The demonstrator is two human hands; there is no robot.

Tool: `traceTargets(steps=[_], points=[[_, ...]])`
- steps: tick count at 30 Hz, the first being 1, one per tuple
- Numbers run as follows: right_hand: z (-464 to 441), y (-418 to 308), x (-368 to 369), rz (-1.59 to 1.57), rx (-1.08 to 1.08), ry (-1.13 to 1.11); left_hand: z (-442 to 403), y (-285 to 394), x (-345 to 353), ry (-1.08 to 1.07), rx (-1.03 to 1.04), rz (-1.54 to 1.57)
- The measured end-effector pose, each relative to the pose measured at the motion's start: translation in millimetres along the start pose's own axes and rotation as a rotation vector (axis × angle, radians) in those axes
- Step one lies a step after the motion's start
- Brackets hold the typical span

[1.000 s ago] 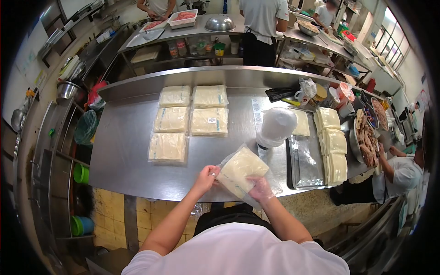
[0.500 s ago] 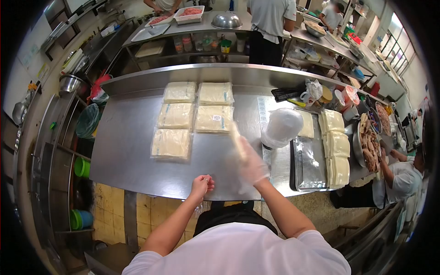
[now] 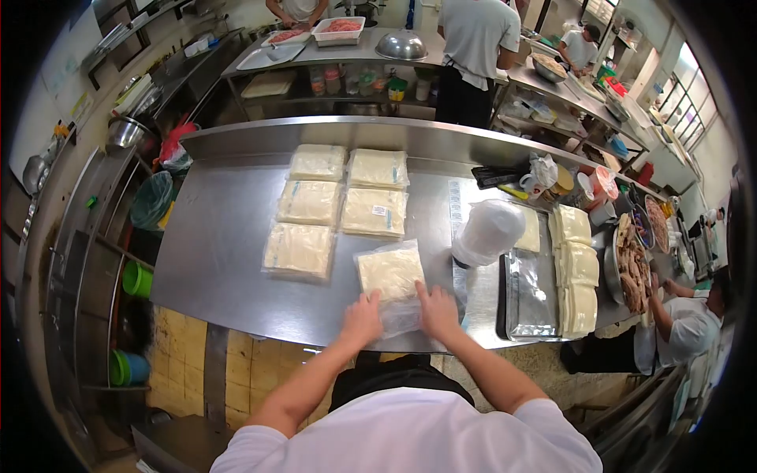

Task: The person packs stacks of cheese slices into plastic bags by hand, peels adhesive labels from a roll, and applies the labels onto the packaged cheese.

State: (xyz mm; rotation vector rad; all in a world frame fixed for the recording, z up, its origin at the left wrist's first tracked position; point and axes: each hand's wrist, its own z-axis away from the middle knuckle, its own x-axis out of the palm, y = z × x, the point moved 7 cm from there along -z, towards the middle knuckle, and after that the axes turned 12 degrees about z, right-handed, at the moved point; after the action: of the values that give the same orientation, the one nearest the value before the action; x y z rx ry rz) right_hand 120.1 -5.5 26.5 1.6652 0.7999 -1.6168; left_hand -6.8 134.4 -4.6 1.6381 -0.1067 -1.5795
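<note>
A clear plastic bag with a stack of pale square sheets lies slightly turned on the steel table in front of me. Its loose plastic end faces me. My left hand grips the near left corner, its index finger against the sheets' edge. At the near right corner, my right hand holds the plastic with its index finger stretched forward. Several similar flat packs lie in two columns just beyond and to the left.
Right of the bag stands a roll of clear plastic bags. Beyond it are a metal tray and stacks of unbagged pale sheets. A bowl of brown food pieces sits farther right, near a co-worker. A raised ledge borders the back.
The pack, held upright in my right hand before, now lies flat on the table. My left hand has moved forward and right onto the bag. The plastic has come off my right hand.
</note>
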Motion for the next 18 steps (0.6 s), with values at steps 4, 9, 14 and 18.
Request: traceTargets(steps=[4, 9, 14, 18], points=[[-73.7, 56.7, -26.1, -0.298, 0.028, 0.117, -57.6, 23.0, -89.8, 0.161, 0.034, -0.081], [-47.8, 63.5, -127.4, -0.789, 0.145, -0.138, -14.2, 84.8, -170.8, 0.365, 0.103, 0.228], [37.0, 54.7, 0.2, -1.023, 0.189, -0.268, 57.0, 25.6, -46.2, 0.227, 0.031, 0.355], [82.0, 43.4, 79.1, -1.327, 0.362, -0.547, 95.3, -22.6, 54.0, 0.083, -0.531, 0.971]])
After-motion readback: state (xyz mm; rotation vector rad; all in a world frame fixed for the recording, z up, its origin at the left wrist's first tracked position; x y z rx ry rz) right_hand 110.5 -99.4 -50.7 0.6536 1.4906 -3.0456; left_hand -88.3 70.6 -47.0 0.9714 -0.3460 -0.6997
